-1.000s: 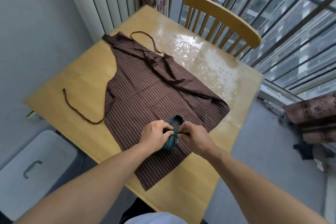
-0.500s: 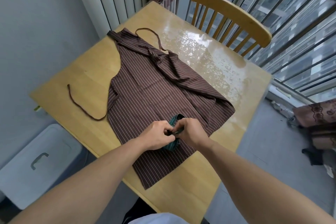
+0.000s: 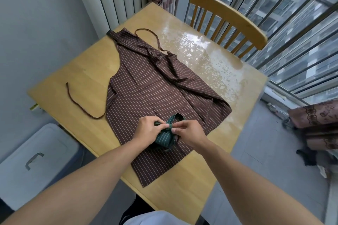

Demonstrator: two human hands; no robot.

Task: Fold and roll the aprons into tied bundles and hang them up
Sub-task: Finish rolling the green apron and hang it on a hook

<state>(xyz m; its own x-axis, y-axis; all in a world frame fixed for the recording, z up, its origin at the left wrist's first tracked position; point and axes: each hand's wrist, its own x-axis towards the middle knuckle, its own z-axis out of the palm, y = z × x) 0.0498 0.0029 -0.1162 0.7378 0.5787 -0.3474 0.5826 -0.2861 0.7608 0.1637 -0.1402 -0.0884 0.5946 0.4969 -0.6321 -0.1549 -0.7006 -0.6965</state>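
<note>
We hold a small green striped bundle [image 3: 164, 138], a rolled apron, between both hands over the near part of the wooden table [image 3: 76, 71], where it rests on top of a brown striped apron [image 3: 155, 86] spread flat. Our left hand [image 3: 148, 129] has its fingers curled around the bundle's left side, with thumb and forefinger pinching the green tie at the top. Our right hand [image 3: 190, 133] pinches the same tie from the other side, its fingertips almost meeting those of the left. A loop of green strap [image 3: 176, 116] stands up just beyond the hands. The brown apron lies slantwise, its bib toward the far left corner of the table and its hem reaching the near edge, with one lower corner pointing toward the right edge. Its right side is folded inward over the middle. One brown waist tie [image 3: 80, 107] curls across the bare wood toward the left edge, and the neck loop [image 3: 148, 33] lies near the far edge. A wooden chair [image 3: 228, 16] stands at the far side of the table, and a white lidded bin [image 3: 38, 159] sits on the floor beside the left edge.
</note>
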